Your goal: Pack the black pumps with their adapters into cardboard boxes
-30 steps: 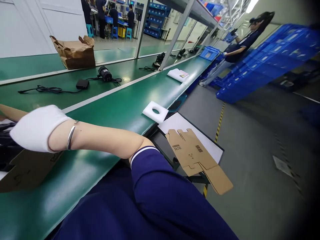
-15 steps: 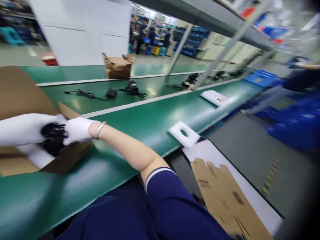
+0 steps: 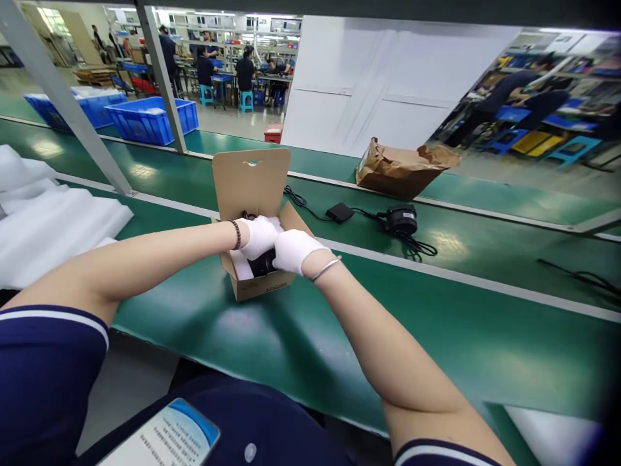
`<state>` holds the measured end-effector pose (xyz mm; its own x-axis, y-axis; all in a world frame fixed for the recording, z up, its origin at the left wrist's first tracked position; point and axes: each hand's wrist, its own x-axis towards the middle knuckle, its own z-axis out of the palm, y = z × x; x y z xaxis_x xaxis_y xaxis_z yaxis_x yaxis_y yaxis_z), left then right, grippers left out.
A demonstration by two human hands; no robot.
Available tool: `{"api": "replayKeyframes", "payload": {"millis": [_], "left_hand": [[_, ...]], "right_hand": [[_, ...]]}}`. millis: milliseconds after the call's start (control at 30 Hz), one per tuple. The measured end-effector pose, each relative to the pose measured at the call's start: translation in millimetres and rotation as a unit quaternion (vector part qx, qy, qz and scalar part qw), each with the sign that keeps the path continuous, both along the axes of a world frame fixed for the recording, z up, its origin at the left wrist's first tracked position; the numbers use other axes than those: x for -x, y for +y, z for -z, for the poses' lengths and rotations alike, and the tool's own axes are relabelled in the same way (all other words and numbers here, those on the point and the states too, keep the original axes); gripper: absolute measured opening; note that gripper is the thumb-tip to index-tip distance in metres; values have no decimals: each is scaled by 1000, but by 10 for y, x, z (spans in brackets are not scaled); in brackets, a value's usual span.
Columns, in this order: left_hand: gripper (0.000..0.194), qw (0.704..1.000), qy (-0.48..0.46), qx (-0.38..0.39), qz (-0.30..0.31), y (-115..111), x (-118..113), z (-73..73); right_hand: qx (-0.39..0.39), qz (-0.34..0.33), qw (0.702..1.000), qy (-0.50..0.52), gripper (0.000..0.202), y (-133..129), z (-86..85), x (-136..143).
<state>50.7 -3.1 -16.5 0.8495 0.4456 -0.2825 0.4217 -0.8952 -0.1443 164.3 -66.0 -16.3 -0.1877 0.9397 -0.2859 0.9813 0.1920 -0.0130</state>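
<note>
An open cardboard box (image 3: 264,285) stands on the green conveyor belt before me, its lid flap (image 3: 252,181) raised at the back. White foam (image 3: 241,264) lines it, and a black bundle that looks like cable (image 3: 264,262) lies inside. My left hand (image 3: 259,237), in a white glove, reaches into the box with curled fingers; what they grip is hidden. From the right, my right hand (image 3: 295,251), also gloved, closes its fingers at the edge of the black bundle. The two hands nearly touch each other.
White foam sheets (image 3: 68,223) are piled at left. On the middle belt lie a black adapter (image 3: 340,212) and a black round device (image 3: 402,220) with cables. A brown paper bag (image 3: 400,169) and blue crates (image 3: 140,120) stand behind. Metal posts (image 3: 162,77) rise at left; people work beyond.
The view has swung left, so the box now sits near the centre. Both hands remain in the box at the black bundle, now closer together.
</note>
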Motion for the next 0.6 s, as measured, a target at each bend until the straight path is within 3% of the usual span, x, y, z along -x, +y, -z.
{"api": "replayKeyframes", "payload": {"millis": [100, 167, 233, 333, 500, 600], "left_hand": [[53, 994, -54, -78, 53, -19, 319, -162], [53, 990, -77, -121, -10, -37, 515, -276], [36, 989, -38, -106, -97, -33, 614, -329], [25, 995, -3, -8, -100, 71, 551, -269], [27, 994, 2, 100, -40, 377, 279, -103], [29, 992, 16, 120, -32, 397, 247, -78]], "right_hand": [[-8, -6, 999, -36, 47, 96, 53, 9], [0, -24, 999, -42, 62, 113, 38, -29], [18, -40, 998, -35, 65, 105, -25, -71], [66, -61, 996, 23, 54, 92, -122, -117], [15, 32, 998, 56, 91, 121, -14, -150], [-4, 14, 998, 60, 105, 142, 64, -159]]}}
